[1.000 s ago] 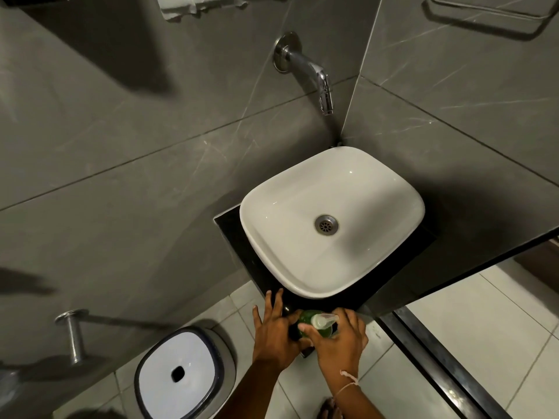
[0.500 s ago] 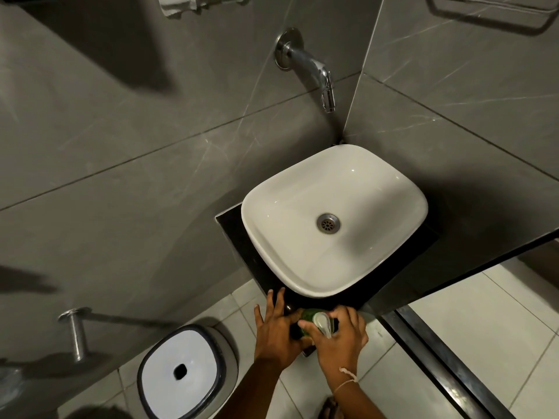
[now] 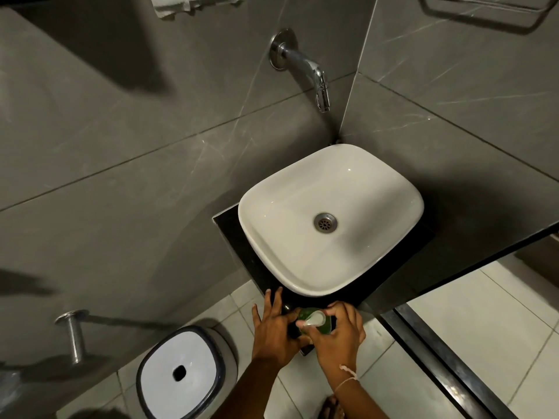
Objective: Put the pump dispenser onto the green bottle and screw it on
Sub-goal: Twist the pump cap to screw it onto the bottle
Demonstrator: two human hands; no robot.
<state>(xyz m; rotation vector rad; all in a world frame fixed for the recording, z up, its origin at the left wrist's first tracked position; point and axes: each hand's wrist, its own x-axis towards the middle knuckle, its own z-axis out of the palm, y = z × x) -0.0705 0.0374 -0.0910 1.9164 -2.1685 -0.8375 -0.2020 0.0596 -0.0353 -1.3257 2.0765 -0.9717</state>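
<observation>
The green bottle (image 3: 305,314) stands on the black counter (image 3: 260,267) at its near corner, just in front of the sink. A white pump dispenser (image 3: 315,319) sits on top of the bottle, nozzle pointing left. My right hand (image 3: 337,338) wraps over the dispenser from the right, thumb and fingers pinching it. My left hand (image 3: 273,331) presses against the bottle's left side, fingers stretched toward the counter. Most of the bottle's body is hidden by both hands.
A white basin (image 3: 329,216) fills the counter, with a chrome tap (image 3: 311,69) on the grey wall above. A white-lidded bin (image 3: 181,371) stands on the tiled floor at the left. A metal peg (image 3: 72,334) juts from the left wall.
The dispenser's nozzle has swung from pointing right to pointing left under my right hand. My left hand stays against the bottle.
</observation>
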